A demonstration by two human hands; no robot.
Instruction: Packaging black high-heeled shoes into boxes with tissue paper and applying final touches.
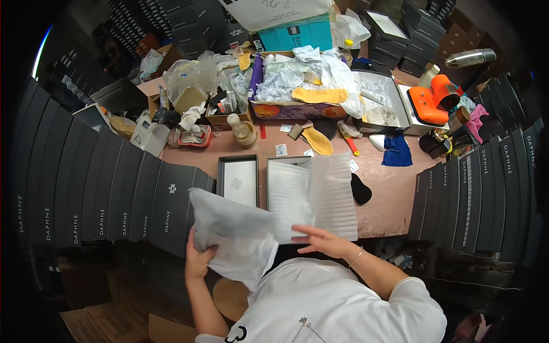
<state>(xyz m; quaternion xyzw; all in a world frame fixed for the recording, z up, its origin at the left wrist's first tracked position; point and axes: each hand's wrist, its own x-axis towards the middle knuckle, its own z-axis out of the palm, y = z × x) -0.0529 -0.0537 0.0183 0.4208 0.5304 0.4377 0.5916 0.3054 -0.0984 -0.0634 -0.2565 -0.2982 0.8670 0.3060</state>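
Observation:
In my left hand (199,257) is a soft white bag (237,240), gripped at its left side; a greyish shape shows faintly through it. The bag hangs in front of the table edge and overlaps the near end of a dark grey box lid (240,177) with a white inside. Beside that lid lies an open shoe box (289,160) lined with white foam sheet (333,197), which spreads out over its right side. Over the near edge of this foam my right hand (323,240) is held with fingers stretched apart, holding nothing.
Stacked dark grey shoe boxes (171,211) line the left, and more boxes (457,200) the right. At the back stands a carton (274,110) heaped with white paper. An orange device (429,106), a glue bottle (243,131), a blue cloth (397,151) and a black insole (360,190) lie about.

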